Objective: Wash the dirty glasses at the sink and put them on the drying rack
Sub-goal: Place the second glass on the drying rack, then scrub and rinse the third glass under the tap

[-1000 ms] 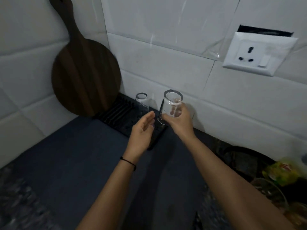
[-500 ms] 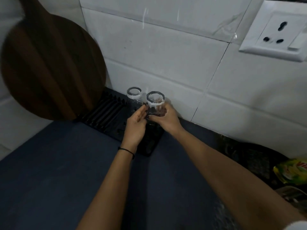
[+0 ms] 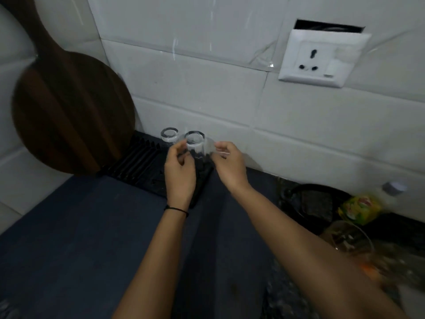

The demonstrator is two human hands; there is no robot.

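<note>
Tiles (image 3: 207, 88) in white are covering the whole far side, nothing fancy, and a dark blue counter (image 3: 80, 238) is running from the near edge up to them. On the left a big round wooden cutting board (image 3: 69, 116) is leaning against the wall, its lower edge sitting just beside the left end of the black drying rack (image 3: 138, 162), which is lying flat on the counter right up against the tiles. A white socket plate (image 3: 319, 58) is hanging on the wall at upper right. Off to the right a black bowl (image 3: 296, 196) is sitting with something dark and sponge-like in it, a yellow-green packet (image 3: 358, 208) is lying just right of that, and a third glass (image 3: 347, 240) is standing nearer, pretty blurry. Now the main bit: two clear glasses are standing on the right end of the rack, bottoms up as far as I can make out, with the far glass (image 3: 169, 134) closest to the wall and the near glass (image 3: 195, 143) touching or almost touching it on the right. Both hands are hovering either side of the near glass. The left hand (image 3: 180, 176) is curling its thumb and forefinger right at the glass's left side, and I honestly can't tell whether it's pinching it or only brushing it. The right hand (image 3: 231, 169) is sitting just right of the glass with its fingers loosely curled, gripping nothing that I can see. A thin black band (image 3: 177, 209) is circling the left wrist.
</note>
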